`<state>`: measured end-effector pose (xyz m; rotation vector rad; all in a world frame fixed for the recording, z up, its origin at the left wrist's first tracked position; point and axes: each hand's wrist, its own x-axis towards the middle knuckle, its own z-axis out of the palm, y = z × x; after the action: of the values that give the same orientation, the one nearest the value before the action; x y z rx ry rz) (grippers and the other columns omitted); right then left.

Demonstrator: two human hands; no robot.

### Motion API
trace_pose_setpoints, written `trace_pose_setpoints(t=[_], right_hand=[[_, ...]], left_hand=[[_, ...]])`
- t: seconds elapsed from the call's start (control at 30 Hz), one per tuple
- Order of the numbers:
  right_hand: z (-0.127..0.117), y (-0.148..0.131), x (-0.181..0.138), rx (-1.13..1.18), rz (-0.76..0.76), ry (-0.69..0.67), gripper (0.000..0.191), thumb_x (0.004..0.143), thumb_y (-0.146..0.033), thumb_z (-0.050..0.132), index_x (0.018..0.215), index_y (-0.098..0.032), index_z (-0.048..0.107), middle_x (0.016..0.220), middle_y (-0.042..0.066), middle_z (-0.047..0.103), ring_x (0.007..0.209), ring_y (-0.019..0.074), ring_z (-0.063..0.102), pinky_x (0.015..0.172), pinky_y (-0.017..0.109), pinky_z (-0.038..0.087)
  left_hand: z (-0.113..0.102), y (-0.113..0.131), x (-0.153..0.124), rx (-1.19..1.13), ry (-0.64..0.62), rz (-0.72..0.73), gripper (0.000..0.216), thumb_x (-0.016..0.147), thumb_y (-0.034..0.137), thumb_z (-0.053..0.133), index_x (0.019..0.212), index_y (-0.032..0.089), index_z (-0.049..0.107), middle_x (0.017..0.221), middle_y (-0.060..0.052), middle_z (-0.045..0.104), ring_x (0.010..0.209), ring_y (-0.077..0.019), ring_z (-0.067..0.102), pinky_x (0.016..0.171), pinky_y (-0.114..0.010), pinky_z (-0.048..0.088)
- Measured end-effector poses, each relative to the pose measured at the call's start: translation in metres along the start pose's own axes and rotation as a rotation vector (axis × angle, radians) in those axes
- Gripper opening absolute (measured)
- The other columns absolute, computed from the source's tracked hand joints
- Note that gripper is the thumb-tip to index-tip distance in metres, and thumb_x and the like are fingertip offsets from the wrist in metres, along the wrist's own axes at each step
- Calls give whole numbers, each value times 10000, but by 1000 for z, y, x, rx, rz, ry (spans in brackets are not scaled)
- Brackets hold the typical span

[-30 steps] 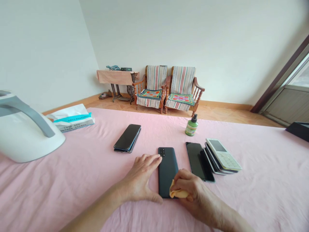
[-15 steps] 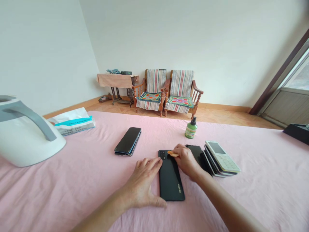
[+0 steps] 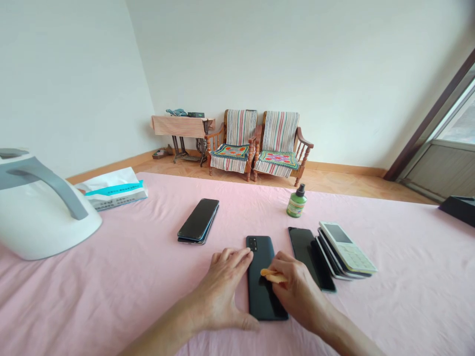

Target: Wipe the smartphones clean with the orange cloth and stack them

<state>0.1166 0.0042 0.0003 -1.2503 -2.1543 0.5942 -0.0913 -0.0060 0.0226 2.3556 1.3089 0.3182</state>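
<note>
Since half a sec ago the right hand (image 3: 299, 291) has pulled back from the camera end of the dark phone (image 3: 261, 254) to about its middle, and the head cam has tipped a bit. That phone lies back-up on the pink sheet (image 3: 122, 277), right in front of the person, lens end pointing away. Right hand is closed, pinching a small yellow cloth (image 3: 272, 275) flat against the phone's back. Left hand (image 3: 222, 289) is relaxed and flat, not gripping: fingers lie along the phone's left edge w/ thumb at the near corner, prob. to brace it so it can't skid under the rubbing. A green spray bottle (image 3: 296, 202) stands upright just beyond, w/in easy reach. Off to the right, near the phone, a fanned row of phones (image 3: 309, 254) overlaps edge on edge; two stacked phones (image 3: 198, 226) sit apart on the left.
</note>
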Motion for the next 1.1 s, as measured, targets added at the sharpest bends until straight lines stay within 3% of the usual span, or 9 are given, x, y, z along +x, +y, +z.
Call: trace_pose_setpoints(t=[0.17,0.37,0.67,1.1], right_hand=[[0,0,8,-31,10,31,270,720,61,433,659,-170,559,741,8,526,694,136,539,642,247,385],[13,5,34,-104,-85,34,326,781,65,424,844,-169,643,866,58,543,848,186,525,761,292,434],[27,-3,34,-119,-54,54,310,794,65,411,815,-168,614,871,65,535,826,181,513,767,291,453],[26,4,40,-151,-36,95,278,786,48,420,738,-166,590,825,62,537,795,177,511,719,284,426]], left_hand=[[-1,0,-2,-19,-29,6,1041,563,696,698,1419,203,368,1457,-130,376,1261,-378,329,1056,-539,241],[-1,2,-2,-53,-20,6,1063,557,701,702,1430,207,351,1435,-138,398,1227,-388,358,1041,-566,253],[-4,6,0,-66,-51,-16,1052,538,684,716,1419,225,370,1405,-125,421,1185,-372,386,1031,-561,270],[-3,6,-2,-26,-40,-55,1067,538,698,704,1425,214,361,1429,-143,401,1229,-397,360,1038,-565,259]])
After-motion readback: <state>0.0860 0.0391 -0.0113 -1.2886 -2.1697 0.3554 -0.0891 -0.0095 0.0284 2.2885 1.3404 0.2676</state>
